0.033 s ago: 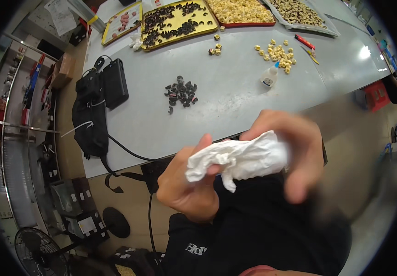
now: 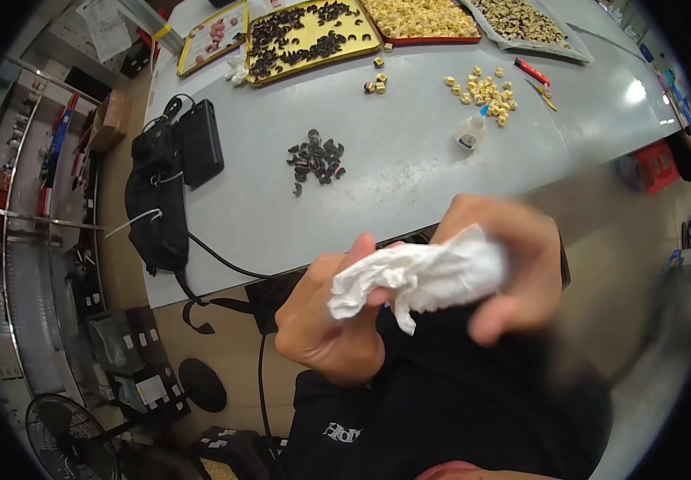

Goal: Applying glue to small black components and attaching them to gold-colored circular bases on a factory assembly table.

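Note:
A crumpled white tissue (image 2: 433,280) is stretched between my two hands, in front of my dark shirt and just off the table's near edge. My left hand (image 2: 325,324) pinches its left end, with the thumb pointing up and a fingertip showing beneath a fold. Around the right end curls my right hand (image 2: 536,260), smeared by motion, with one finger below the tissue. Beyond the hands, a pile of small dark curved pieces (image 2: 313,160) lies on the grey table (image 2: 241,224). A small clear bottle with a blue tip (image 2: 470,132) stands near some pale yellow cube-shaped pieces (image 2: 493,90).
Along the far side lie a yellow tray of dark pieces (image 2: 283,82), a red tray of pale pieces (image 2: 433,40) and a lined tray (image 2: 577,54). A red pen-like tool (image 2: 532,72) lies nearby. Black devices with a cable (image 2: 201,144) sit at the left; a fan (image 2: 69,440) stands below.
The tissue has shifted slightly to the right. My right hand's lower finger has moved a little left and up. Both hands stay at the tissue.

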Tool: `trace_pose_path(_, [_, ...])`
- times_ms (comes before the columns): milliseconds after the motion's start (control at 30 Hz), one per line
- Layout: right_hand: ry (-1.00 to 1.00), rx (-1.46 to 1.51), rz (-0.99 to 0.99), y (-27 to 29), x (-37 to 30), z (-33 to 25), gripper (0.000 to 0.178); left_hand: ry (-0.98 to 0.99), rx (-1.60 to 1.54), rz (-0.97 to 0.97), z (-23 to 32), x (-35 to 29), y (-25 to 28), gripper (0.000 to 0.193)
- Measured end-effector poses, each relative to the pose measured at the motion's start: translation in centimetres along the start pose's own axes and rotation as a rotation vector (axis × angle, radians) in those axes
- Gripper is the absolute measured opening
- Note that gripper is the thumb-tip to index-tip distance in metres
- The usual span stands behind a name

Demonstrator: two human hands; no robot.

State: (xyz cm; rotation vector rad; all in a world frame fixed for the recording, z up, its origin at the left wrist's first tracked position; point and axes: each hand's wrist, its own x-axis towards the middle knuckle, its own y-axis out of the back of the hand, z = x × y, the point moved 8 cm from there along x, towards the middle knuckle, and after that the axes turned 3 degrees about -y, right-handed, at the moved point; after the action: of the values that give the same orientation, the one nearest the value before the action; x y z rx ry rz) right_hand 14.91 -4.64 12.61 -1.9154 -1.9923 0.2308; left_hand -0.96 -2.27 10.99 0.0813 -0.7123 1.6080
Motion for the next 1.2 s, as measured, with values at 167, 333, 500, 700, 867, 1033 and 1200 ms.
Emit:
trace_pose_path(167, [0.329,-0.048,-0.076,-0.6,-0.9,-2.0,0.017,-0.162,-0.274,-0.129,1.2,0.5,-0.4,0.018])
trace_pose_path(333, [0.486,0.442,-0.078,-4.0,-2.4,-2.7,0.016,0.016,-1.115,-0.788,5.0,-0.1,-3.7,0.018])
trace_pose_path(500, [0.651,0.699,0.278,-6.1,-4.6,-0.4,0.017,0.203,-0.826,-0.144,3.7,-2.0,-4.7,0.018])
trace_pose_path(700, [0.804,0.851,0.163,-7.9,-4.7,1.8,0.017,0.000,-1.231,-0.159,2.6,-3.5,-3.6,0.025])
trace_pose_path(867, [0.565,1.319,-0.105,-10.8,-4.3,4.1,0.014,-0.071,-1.164,-0.171,3.1,-4.1,-2.9,0.026])
trace_pose_path(1033, [0.286,1.549,-0.355,-12.8,-3.8,5.3,0.029,-0.148,-1.150,-0.210,3.6,-3.2,-3.0,0.027])
trace_pose_path(1200, [0.304,1.588,-0.508,-13.1,-3.4,5.6,0.040,-0.180,-1.101,-0.221,3.3,-4.0,-2.4,0.029])
